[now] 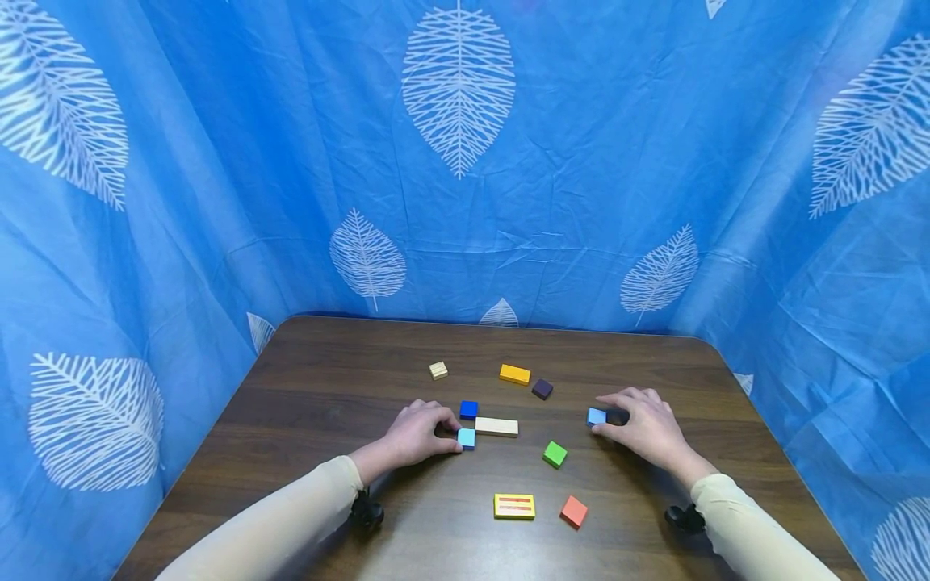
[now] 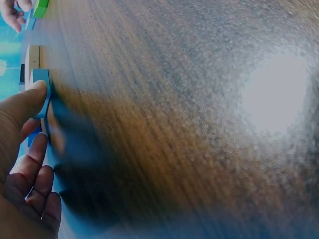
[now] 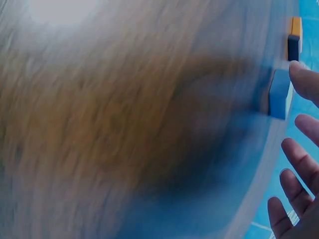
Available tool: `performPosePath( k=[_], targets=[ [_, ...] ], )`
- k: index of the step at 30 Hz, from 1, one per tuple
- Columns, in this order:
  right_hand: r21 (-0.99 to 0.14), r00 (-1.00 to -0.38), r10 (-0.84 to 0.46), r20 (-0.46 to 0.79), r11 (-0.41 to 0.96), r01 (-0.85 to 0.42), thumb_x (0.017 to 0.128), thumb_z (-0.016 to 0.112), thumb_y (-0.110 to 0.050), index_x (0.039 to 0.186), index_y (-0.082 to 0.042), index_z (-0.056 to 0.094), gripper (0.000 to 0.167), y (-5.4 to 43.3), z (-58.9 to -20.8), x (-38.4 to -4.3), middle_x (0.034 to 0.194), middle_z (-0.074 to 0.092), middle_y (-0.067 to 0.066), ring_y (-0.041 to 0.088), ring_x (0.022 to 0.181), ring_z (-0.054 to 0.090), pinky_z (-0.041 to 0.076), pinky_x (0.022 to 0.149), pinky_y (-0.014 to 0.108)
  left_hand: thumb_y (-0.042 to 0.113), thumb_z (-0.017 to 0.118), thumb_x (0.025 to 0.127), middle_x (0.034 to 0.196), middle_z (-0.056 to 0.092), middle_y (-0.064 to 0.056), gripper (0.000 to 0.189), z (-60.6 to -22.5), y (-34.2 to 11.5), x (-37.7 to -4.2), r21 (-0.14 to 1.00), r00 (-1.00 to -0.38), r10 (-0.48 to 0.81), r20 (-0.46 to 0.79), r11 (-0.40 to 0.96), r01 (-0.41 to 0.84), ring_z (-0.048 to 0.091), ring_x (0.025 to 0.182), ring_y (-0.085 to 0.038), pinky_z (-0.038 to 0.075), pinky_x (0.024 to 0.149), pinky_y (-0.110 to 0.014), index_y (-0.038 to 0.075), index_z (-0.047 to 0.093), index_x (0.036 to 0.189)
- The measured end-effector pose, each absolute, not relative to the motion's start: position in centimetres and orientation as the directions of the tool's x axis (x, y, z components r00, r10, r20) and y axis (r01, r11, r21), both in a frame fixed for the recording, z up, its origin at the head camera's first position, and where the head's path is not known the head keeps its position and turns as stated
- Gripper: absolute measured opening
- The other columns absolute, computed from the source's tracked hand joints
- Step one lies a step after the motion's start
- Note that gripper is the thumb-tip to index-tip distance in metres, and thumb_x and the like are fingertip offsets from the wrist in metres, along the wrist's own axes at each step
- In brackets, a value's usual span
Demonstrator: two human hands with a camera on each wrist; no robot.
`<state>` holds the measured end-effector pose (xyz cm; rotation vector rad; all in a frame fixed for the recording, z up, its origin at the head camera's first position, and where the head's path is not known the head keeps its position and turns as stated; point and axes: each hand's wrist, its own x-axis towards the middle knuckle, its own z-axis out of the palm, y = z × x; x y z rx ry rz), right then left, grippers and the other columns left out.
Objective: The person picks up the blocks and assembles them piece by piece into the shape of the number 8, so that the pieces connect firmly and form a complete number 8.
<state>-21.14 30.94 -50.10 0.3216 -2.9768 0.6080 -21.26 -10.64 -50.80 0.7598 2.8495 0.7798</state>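
Thumb and forefinger of my left hand (image 1: 419, 433) pinch a light blue block (image 1: 467, 438) on the table; its other fingers are loosely bent in the left wrist view. Close by are a dark blue block (image 1: 469, 410) and a long pale wooden bar (image 1: 497, 427). On the right, my right hand (image 1: 643, 425) has thumb and forefinger spread around another blue block (image 1: 596, 416). In the right wrist view, the thumb (image 3: 304, 82) is right at the edge of that block (image 3: 280, 94), while the other fingers are held away from it.
On the brown wooden table (image 1: 349, 363) lie a pale block (image 1: 438, 370), an orange block (image 1: 515, 374) and a dark block (image 1: 542, 389) farther back. A green block (image 1: 555, 454), a red block (image 1: 573, 512) and a yellow red-striped block (image 1: 513, 507) lie nearer. Behind hangs a blue leaf-patterned curtain (image 1: 567, 161).
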Motion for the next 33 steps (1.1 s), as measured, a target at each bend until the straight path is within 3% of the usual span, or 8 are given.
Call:
performPosePath(
  k=[12,33],
  targets=[
    [-0.427,-0.982,-0.176,0.076,0.884,-0.191,0.085,0.082,-0.046,0.123,-0.019,0.075,0.047,32.5,-50.8,-21.3,0.114,0.065,0.005,0.029,0.104,0.049,0.038,0.083,0.049,0.037,0.086,0.084,0.098,0.068,0.009,0.023,-51.0,-10.5,-21.3,0.498,-0.878,0.479,0.029,0.754,0.428,0.053,0.095,-0.017,0.043,0.088,-0.046,0.022,0.074,0.098],
    [-0.457,-0.983,-0.163,0.083,0.871,-0.183,0.086,0.082,-0.04,0.118,-0.019,0.077,0.038,32.6,-51.0,-21.3,0.113,0.065,0.006,0.033,0.109,0.049,0.039,0.09,0.055,0.037,0.085,0.084,0.098,0.067,0.009,0.023,-50.9,-10.6,-21.4,0.491,-0.876,0.482,0.028,0.756,0.432,0.053,0.095,-0.017,0.043,0.088,-0.046,0.023,0.074,0.099]
  ],
)
